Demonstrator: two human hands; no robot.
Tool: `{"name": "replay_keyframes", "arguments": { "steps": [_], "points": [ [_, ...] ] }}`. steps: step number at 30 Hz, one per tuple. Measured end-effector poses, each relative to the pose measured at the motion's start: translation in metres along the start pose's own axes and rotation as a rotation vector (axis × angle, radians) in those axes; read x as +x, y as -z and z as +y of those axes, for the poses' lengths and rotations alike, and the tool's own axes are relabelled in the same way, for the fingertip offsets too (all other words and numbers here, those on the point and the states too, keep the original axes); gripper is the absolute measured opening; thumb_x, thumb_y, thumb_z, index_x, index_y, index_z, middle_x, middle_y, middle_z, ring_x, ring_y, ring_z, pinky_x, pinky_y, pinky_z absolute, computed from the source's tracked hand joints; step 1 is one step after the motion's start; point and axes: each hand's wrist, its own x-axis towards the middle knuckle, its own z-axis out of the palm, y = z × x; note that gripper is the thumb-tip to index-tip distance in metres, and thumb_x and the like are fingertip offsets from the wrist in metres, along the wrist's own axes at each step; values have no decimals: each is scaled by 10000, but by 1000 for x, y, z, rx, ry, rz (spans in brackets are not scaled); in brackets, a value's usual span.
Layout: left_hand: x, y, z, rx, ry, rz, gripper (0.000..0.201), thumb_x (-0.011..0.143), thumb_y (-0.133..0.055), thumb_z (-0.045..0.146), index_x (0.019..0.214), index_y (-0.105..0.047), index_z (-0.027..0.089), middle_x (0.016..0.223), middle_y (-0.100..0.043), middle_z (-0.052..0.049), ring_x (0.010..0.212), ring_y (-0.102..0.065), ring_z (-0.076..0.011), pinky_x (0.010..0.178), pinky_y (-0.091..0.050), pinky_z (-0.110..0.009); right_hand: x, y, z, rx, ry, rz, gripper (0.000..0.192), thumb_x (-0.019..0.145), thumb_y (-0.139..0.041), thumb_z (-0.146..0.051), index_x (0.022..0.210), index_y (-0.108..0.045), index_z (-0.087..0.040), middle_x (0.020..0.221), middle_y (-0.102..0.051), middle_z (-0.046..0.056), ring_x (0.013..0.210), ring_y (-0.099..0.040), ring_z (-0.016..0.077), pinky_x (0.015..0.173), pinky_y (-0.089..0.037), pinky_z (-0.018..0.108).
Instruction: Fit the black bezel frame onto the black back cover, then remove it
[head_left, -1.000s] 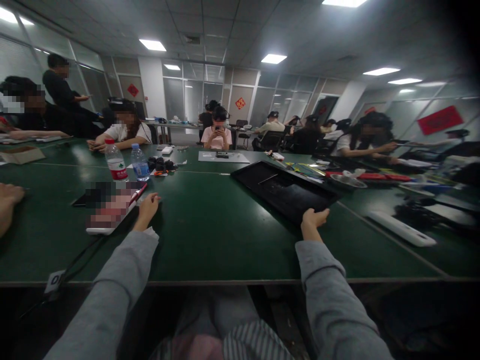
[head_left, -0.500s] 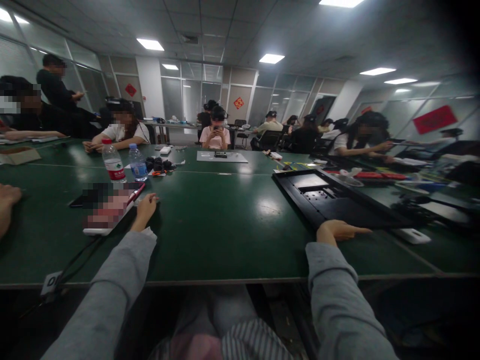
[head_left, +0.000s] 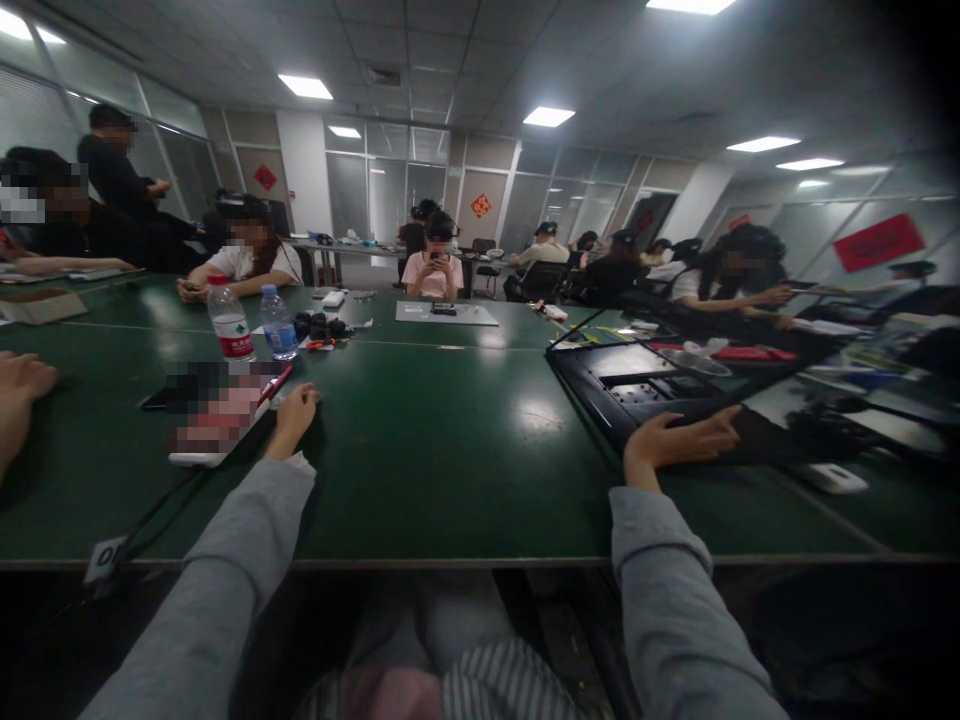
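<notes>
Since half a second earlier, the right hand (head_left: pixel 679 440) had lifted from lying flat at the near edge of the black panel (head_left: pixel 660 395) and now rested across that panel's near rim, fingers (head_left: pixel 716 425) spread and stretched toward the right, gripping nothing. That panel lay on the right part of the green table (head_left: pixel 450 450), its far end raised a little, with a white bar-shaped object (head_left: pixel 825 478) just beyond its near right corner. At the other side, the left hand (head_left: pixel 294 415) had kept its place, loosely curled with the fingertips down on the tabletop, touching the near right corner of a blurred phone-like slab (head_left: pixel 217 415); whether it pinched anything I could not tell. A red pen (head_left: pixel 276 384) lay along that slab's far edge. Between the two hands the table was bare green surface reaching back to a seam line, and the table's front edge ran just under both grey sleeves. Two water bottles (head_left: pixel 255 325) stood well behind the left hand, and another person's hand (head_left: pixel 19 400) rested at the far left edge.
</notes>
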Motion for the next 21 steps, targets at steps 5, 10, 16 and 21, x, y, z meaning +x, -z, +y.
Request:
{"name": "replay_keyframes", "arguments": {
  "steps": [5,10,16,21],
  "points": [
    [0,-2,0,-42,-6,33,505,985,-515,276,1456,-571,104,1372,-712,-195,1279,-672,-288,1145,-450,-432,-18,-18,-38,10,277,-168,694,920,-478,-289,1592,-441,-124,1396,-559,268,1388,-478,416,1180,-329,672],
    [-2,-3,4,-71,-30,31,502,959,-577,274,1434,-584,112,1461,-651,-209,1201,-706,-284,1098,-492,-427,-42,-27,-69,78,409,-241,623,997,-403,-369,1557,-484,-108,1322,-607,256,1302,-562,380,1139,-413,594],
    [-2,-8,12,-181,-89,48,581,990,-604,407,1478,-532,99,1497,-599,-246,1210,-696,-294,1084,-503,-439,-61,-27,-88,142,270,-301,694,1045,-283,-425,1650,-357,-94,1444,-602,252,1283,-635,353,1103,-473,463],
    [-13,-7,26,-295,-175,16,656,1008,-571,542,1511,-478,131,1424,-659,-217,1132,-730,-267,996,-542,-390,-69,-37,-84,173,172,-497,754,1050,-273,-472,1698,-252,-88,1126,-736,199,929,-733,311,966,-537,440]
  ]
}}
